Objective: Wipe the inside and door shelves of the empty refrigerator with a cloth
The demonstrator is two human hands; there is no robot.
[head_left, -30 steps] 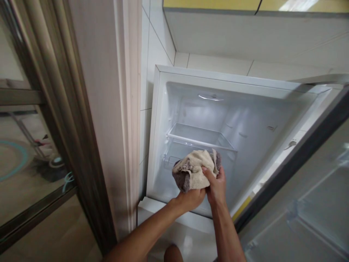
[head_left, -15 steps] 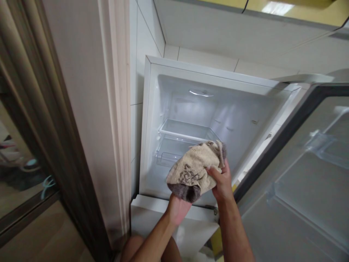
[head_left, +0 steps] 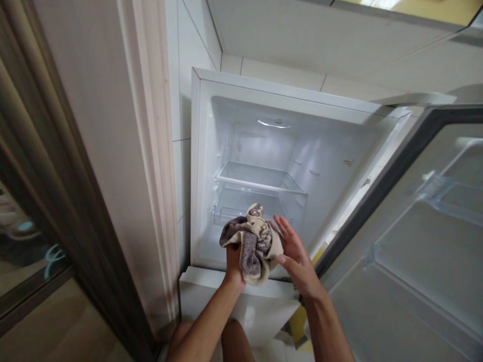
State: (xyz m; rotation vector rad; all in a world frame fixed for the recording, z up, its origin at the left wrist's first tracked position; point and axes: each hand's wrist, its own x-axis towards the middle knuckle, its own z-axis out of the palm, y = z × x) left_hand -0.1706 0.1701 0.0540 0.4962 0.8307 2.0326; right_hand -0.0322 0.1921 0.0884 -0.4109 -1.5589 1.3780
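My left hand (head_left: pixel 233 261) grips a bunched beige and grey cloth (head_left: pixel 252 242) in front of the open white fridge compartment (head_left: pixel 204 166). Beside the cloth, my right hand (head_left: pixel 293 251) is held flat with the fingers spread, its fingertips at the cloth's right edge. The compartment holds a clear shelf (head_left: pixel 260 177) and a clear bin (head_left: pixel 230 213) under it, with nothing on them.
The fridge door (head_left: pixel 415 251) stands swung open to the right, with clear door racks (head_left: pixel 449 193). A pale wall and door frame (head_left: pixel 151 151) stand left of the fridge, with a dark sliding door (head_left: pixel 45 176) further left. An upper cabinet (head_left: pixel 339 35) hangs above.
My right hand has let go of the cloth and spread flat. The cloth has been bunched up into my left hand. The view has shifted slightly.
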